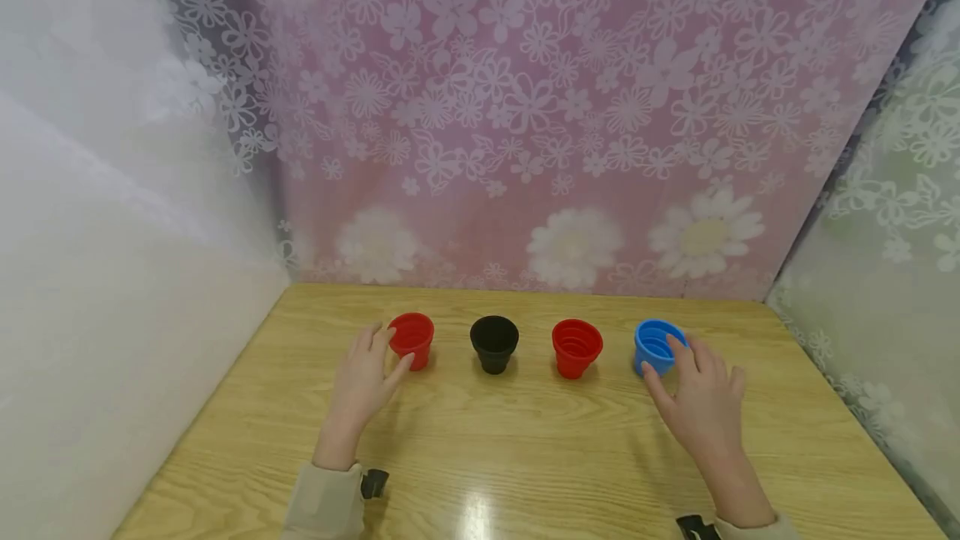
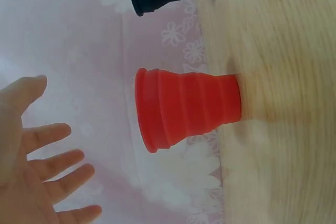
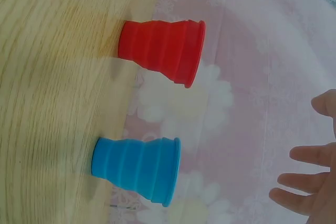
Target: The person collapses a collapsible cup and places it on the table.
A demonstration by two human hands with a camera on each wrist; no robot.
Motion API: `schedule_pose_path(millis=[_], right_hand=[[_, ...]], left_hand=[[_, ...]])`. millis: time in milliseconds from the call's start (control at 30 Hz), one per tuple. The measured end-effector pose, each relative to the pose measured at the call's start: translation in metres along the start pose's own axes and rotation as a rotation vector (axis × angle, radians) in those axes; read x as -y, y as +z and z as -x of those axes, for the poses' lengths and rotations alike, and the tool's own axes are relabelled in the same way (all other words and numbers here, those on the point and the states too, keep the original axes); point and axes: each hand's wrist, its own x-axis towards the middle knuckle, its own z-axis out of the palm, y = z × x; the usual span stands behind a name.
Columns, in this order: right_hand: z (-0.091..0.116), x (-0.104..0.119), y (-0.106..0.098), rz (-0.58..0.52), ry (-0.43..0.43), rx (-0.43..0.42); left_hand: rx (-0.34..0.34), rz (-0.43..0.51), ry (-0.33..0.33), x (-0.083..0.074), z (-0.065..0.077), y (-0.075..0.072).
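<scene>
Upright in a row on the table stand a red cup (image 1: 420,348) at the left, a black cup (image 1: 494,350), a second red cup (image 1: 573,357) and a blue cup (image 1: 651,348) at the right. All have stepped, ringed walls. My left hand (image 1: 363,386) is spread near the left red cup; the left wrist view has a gap between its fingers and that cup (image 2: 184,106). Near the blue cup (image 3: 137,167) is my right hand (image 1: 705,402), fingers and thumb apart, with space between them and the cup in the right wrist view. Neither hand holds anything.
The wooden table (image 1: 480,440) runs back to a pink flowered cloth (image 1: 480,148). A pale wall of cloth (image 1: 135,273) stands at the left and a flowered one (image 1: 892,273) at the right. Black straps (image 1: 373,483) sit at both wrists.
</scene>
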Motion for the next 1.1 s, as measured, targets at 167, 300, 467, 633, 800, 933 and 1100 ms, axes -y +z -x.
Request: schedule_pose_path(millis=[167, 300, 467, 633, 800, 933, 1100], right_hand=[[0.0, 0.002, 0.004, -0.027, -0.062, -0.118], [0.0, 0.003, 0.006, -0.072, -0.057, -0.116], [-0.001, 0.007, 0.009, -0.127, -0.015, -0.068], [-0.002, 0.014, 0.013, -0.176, 0.041, 0.025], [-0.004, 0.023, 0.019, -0.231, 0.073, 0.113], [-0.007, 0.031, 0.027, -0.27, 0.08, 0.164], [-0.01, 0.046, 0.037, -0.301, 0.082, 0.191]], left_hand=[[-0.025, 0.059, -0.016, 0.003, 0.001, 0.003], [0.0, 0.112, -0.043, 0.008, 0.001, 0.006], [0.03, 0.156, -0.073, 0.011, 0.001, 0.008], [0.049, 0.18, -0.1, 0.013, 0.001, 0.007], [0.052, 0.2, -0.122, 0.014, 0.002, 0.006], [0.055, 0.206, -0.146, 0.016, 0.003, 0.007], [0.045, 0.209, -0.158, 0.018, 0.003, 0.007]])
